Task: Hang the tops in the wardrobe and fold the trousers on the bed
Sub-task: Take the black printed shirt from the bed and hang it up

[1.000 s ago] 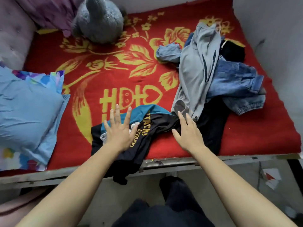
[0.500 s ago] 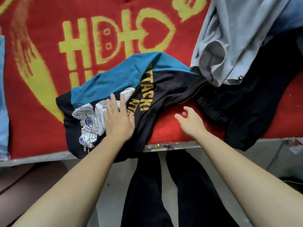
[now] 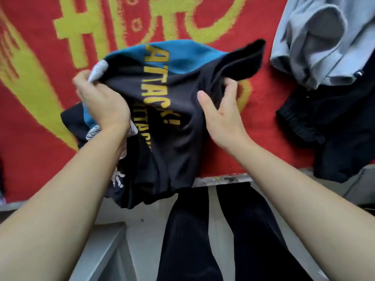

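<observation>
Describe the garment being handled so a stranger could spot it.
On the red blanket, near the bed's front edge, the left hand and right hand grip it. It is the black-and-teal top, alone in bearing yellow lettering; the grey garment beside it is plain.

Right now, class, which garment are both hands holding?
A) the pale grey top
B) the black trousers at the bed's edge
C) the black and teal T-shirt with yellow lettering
C: the left hand and the right hand both grip the black and teal T-shirt, one on each side of its yellow lettering.
</observation>
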Motion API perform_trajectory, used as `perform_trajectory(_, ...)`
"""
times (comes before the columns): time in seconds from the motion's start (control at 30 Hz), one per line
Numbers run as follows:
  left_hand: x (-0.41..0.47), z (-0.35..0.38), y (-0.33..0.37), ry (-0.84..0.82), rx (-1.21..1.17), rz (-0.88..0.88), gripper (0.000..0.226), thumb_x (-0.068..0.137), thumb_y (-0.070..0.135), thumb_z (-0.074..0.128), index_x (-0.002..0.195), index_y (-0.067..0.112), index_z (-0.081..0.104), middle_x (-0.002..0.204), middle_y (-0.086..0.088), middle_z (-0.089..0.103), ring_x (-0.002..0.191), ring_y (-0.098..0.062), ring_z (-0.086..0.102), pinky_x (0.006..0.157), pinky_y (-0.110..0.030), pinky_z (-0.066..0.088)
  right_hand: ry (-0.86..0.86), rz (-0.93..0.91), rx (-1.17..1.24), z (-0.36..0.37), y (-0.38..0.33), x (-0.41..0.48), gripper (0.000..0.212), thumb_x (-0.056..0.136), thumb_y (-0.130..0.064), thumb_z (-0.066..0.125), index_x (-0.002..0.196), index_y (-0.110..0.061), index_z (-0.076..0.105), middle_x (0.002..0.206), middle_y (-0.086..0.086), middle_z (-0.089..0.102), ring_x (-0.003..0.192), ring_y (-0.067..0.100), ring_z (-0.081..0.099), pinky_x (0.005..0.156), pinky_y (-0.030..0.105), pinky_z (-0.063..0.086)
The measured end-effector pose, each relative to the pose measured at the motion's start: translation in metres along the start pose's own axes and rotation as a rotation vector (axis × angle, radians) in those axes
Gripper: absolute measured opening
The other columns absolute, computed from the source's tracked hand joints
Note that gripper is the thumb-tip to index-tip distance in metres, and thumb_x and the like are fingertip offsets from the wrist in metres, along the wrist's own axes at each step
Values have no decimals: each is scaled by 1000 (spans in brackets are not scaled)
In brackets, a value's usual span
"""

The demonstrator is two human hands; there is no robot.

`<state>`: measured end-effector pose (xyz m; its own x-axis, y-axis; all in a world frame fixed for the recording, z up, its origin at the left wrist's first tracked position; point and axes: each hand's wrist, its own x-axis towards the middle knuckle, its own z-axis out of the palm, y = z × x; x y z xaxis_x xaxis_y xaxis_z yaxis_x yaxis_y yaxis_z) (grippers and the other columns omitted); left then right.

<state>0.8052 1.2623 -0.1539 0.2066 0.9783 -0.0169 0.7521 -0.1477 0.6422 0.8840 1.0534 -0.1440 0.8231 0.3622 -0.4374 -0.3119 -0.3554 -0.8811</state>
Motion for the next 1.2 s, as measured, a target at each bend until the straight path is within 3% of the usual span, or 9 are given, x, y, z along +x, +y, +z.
perform_trajectory(0.1,34,-13,-12,149,-104,-294,50,86,16,26,128,4,50,128,-14,57,116,-32,53,92,-26,38,-110,-181,-258,4,-6,4,44,92,-45,61,131,-40,43,105,-24,64,98,11,67,87,25,47)
perform_trajectory(0.3,34,-4,-24,-166,330,-371,46,86,8,38,129,19,48,137,-11,40,114,-28,48,96,-33,37,-23,200,-720,-40,31,35,31,90,-45,65,110,-22,64,107,7,71,108,31,63,86,37,45)
perform_trajectory(0.47,9,12,7,-202,514,274,70,74,8,46,142,22,41,151,-13,31,138,-33,31,108,-48,25,-62,165,-658,-42,47,15,24,102,-32,46,98,-15,63,105,18,70,104,39,60,75,38,33)
perform_trajectory(0.6,-19,29,37,-519,350,732,75,69,22,50,144,23,45,150,-15,33,137,-36,32,107,-45,29,-30,295,-472,-41,48,11,30,105,-28,38,114,-12,63,114,18,68,112,36,59,88,32,41)
perform_trajectory(0.73,-33,43,46,-798,456,1004,47,78,28,52,122,19,66,141,-8,50,134,-36,38,99,-46,31,69,384,-354,-53,44,13,33,106,-30,37,111,-8,61,114,19,66,111,40,60,96,57,49)
perform_trajectory(0.8,-41,43,46,-788,414,917,36,82,22,45,107,7,66,125,-11,62,124,-35,48,91,-45,35,132,413,-301,-60,36,13,31,105,-28,37,108,-11,63,112,16,67,110,38,62,96,57,49)
perform_trajectory(0.97,-37,21,73,-559,-10,145,15,94,8,38,92,6,53,85,-7,57,86,-29,52,82,-44,40,129,508,-52,-61,-8,2,27,100,-25,38,104,-18,64,107,3,68,109,29,63,102,53,48)
perform_trajectory(1.1,-24,-30,107,-562,-191,138,39,92,-1,38,119,13,62,108,4,65,101,-10,56,93,-21,44,118,306,-83,-56,-80,-6,37,99,-46,46,104,-16,68,100,-6,69,95,13,62,83,33,48)
perform_trajectory(1.2,-10,-81,137,-543,-204,155,60,81,-12,34,125,15,63,115,6,63,107,-1,54,97,-8,39,58,191,-32,-54,-142,-19,32,100,-42,47,102,-19,69,100,-3,72,97,16,66,85,34,51)
